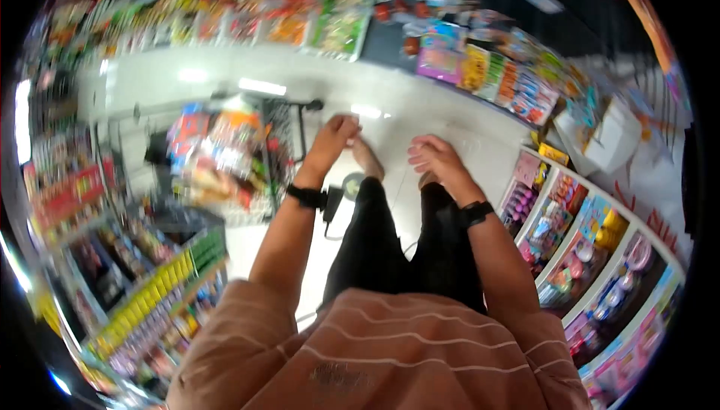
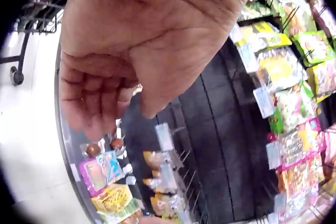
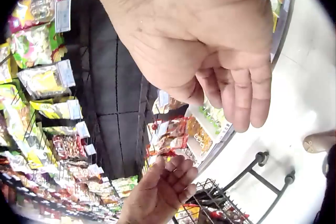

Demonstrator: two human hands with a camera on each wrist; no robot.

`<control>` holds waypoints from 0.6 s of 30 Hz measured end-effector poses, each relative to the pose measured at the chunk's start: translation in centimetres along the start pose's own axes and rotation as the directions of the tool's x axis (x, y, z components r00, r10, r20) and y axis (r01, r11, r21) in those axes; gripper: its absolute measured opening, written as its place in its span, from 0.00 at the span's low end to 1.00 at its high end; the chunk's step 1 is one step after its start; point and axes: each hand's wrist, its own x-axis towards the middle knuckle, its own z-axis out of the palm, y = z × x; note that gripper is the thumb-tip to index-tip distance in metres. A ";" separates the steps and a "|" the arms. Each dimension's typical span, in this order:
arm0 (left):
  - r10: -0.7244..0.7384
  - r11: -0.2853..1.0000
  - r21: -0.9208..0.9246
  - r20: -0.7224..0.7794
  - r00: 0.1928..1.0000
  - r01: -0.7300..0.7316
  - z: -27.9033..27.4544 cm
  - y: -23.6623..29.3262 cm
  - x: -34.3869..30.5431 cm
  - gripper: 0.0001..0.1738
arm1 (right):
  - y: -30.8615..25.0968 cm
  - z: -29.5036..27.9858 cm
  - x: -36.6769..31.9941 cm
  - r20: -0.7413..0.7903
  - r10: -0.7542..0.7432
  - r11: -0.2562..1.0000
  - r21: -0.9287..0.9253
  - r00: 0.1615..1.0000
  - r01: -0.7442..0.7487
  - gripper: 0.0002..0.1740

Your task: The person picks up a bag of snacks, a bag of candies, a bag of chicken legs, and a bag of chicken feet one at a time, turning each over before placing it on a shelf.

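Note:
Both hands hang in the air in front of the body, holding nothing. The left hand [image 1: 334, 144] is beside the end of a wire cart [image 1: 281, 148], its fingers loosely bent; in the left wrist view the left hand [image 2: 142, 40] shows its palm with relaxed fingers. To the right, over the floor, the right hand [image 1: 439, 161] has its fingers loosely extended. The right wrist view shows the right hand [image 3: 210, 50] with fingers slightly bent and apart from any goods, and the left hand [image 3: 160, 190] lower down, palm visible.
The cart holds colourful packets [image 1: 225, 140]. Ahead runs a low shelf with packets [image 1: 480, 69] and bins of snacks [image 1: 341, 24]. A white toy rack [image 1: 585, 237] stands at the right, a stocked display [image 1: 150, 282] at the left. Pale tiled floor [image 1: 390, 125] lies between.

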 end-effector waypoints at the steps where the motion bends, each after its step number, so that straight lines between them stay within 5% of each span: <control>1: 0.010 0.999 -0.031 -0.044 0.999 -0.012 -1.3 1.2 -1.5 0.24 | -0.8 1.0 0.3 0.023 0.015 0.998 -0.060 1.000 -0.014 0.18; 8: 0.014 0.980 -0.174 -0.406 0.914 -0.093 -11.6 -1.3 -9.0 0.20 | -5.6 8.2 1.0 0.128 0.052 0.963 -0.269 0.990 -0.016 0.17; 13: 0.041 0.990 -0.059 -0.759 0.649 -0.131 -19.3 -6.1 -12.3 0.16 | -6.8 11.5 2.3 0.151 0.097 0.943 -0.331 0.984 -0.042 0.17; 14: 0.070 0.997 0.039 -0.780 0.622 -0.064 -21.5 -8.1 -12.1 0.16 | -7.1 12.1 2.3 0.164 0.089 0.942 -0.333 0.982 -0.029 0.17; 16: 0.459 0.851 0.525 -0.752 0.474 0.009 -25.7 -12.4 -10.6 0.17 | -7.7 13.4 2.0 0.183 0.078 0.943 -0.334 0.980 -0.013 0.17; 18: 0.502 0.764 0.625 -0.732 0.460 0.160 -26.7 -11.8 -10.3 0.19 | -7.8 14.2 2.4 0.180 0.090 0.938 -0.346 0.980 -0.022 0.17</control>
